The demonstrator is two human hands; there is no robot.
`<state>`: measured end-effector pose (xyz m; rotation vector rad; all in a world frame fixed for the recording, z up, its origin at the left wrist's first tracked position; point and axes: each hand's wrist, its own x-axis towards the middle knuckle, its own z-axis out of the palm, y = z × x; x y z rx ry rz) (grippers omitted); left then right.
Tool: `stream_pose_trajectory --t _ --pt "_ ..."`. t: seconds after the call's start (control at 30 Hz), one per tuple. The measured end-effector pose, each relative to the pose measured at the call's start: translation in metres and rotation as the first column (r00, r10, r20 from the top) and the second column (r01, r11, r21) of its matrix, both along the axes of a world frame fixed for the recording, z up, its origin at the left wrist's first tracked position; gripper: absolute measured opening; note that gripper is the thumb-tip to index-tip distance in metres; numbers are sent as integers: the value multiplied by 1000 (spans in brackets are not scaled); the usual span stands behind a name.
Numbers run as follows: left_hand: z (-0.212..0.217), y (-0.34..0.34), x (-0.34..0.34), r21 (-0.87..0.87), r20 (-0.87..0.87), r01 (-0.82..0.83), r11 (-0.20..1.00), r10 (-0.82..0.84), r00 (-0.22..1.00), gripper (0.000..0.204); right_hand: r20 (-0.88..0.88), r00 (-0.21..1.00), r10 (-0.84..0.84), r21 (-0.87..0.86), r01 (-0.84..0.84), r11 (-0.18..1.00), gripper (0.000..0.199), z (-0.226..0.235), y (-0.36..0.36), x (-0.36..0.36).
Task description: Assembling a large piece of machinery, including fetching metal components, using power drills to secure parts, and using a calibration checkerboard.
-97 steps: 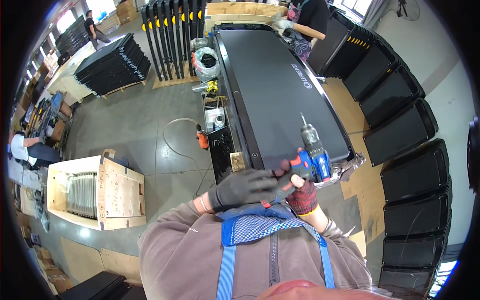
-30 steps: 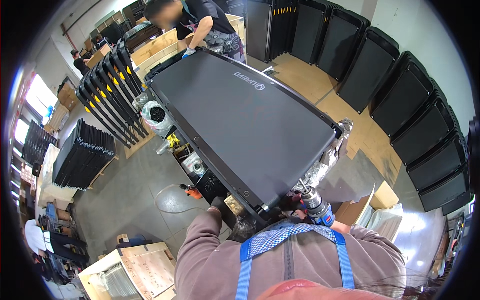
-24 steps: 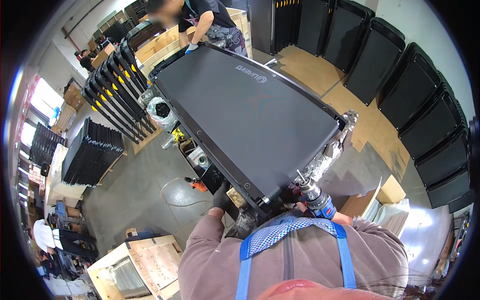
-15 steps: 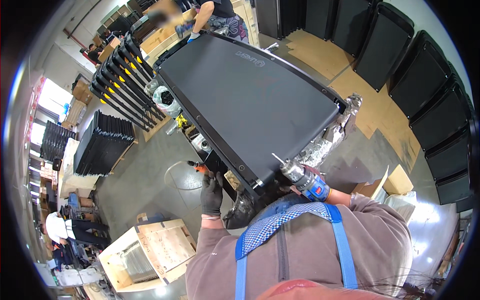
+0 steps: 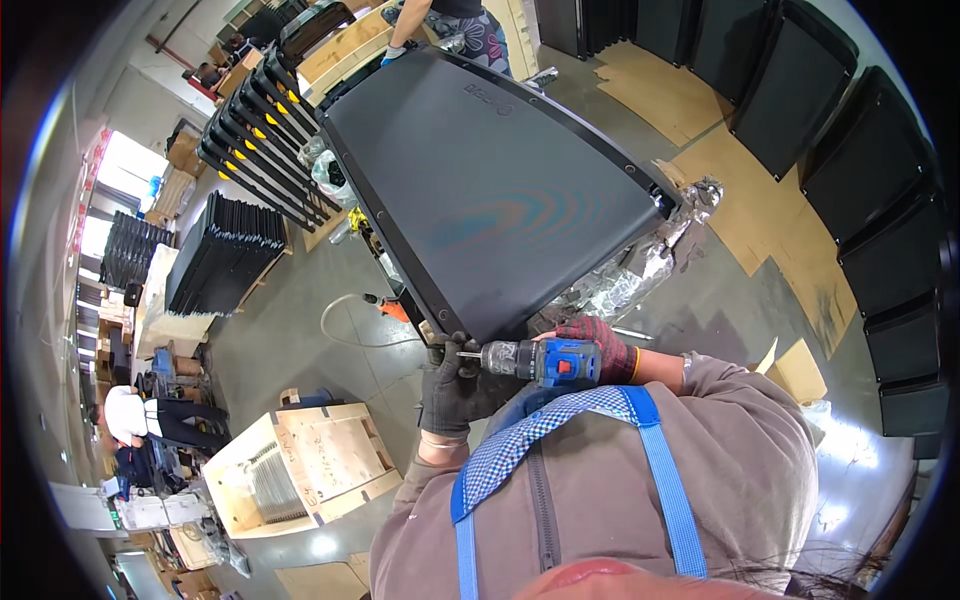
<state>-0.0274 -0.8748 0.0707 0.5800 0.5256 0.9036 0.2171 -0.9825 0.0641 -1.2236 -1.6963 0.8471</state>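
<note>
My right hand (image 5: 592, 337), in a dark red glove, is closed on the handle of a blue and black cordless drill (image 5: 560, 362). The drill lies level, its bit pointing left. At the tip of the bit is my left hand (image 5: 446, 392), in a dark grey glove, with fingers curled together; whatever they pinch is too small to make out. Both hands are at the near end of a long dark-grey panel (image 5: 480, 200) with black side rails, like a treadmill deck. Left of its near corner hangs an orange-handled tool (image 5: 392, 309) on a pale hose.
Crumpled foil (image 5: 640, 268) covers the support under the panel's right side. A co-worker's gloved hand (image 5: 394, 54) rests at the far end. Black panels (image 5: 880, 170) lean along the right. A wooden crate (image 5: 340, 462) and a stack of black panels (image 5: 222, 258) stand left.
My left hand has left the orange-handled tool and come right, toward my body. The drill has swung from pointing forward and up to pointing left, meeting the left hand.
</note>
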Motion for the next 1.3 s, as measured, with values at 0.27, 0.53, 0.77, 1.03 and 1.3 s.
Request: stream_pose_trajectory --t 0.27,0.53,0.77,1.03,1.3 --pt "9 -17 46 -40 -32 60 997 -61 998 14 -83 996 -44 47 48 998 54 -15 -23 41" --pt "26 -13 105 228 -476 270 935 -135 869 13 -55 985 -163 66 166 984 55 -24 -59 94" --pt "3 -22 192 139 -489 385 912 -275 828 11 -120 928 -354 8 357 934 52 -40 -104 133" --pt "-14 -38 308 121 -545 690 714 -534 647 19 24 737 -675 115 669 735 46 -73 -168 160" --pt "-28 -42 358 45 -483 782 622 -672 562 23 109 548 -829 168 812 559 39 -104 -180 163"
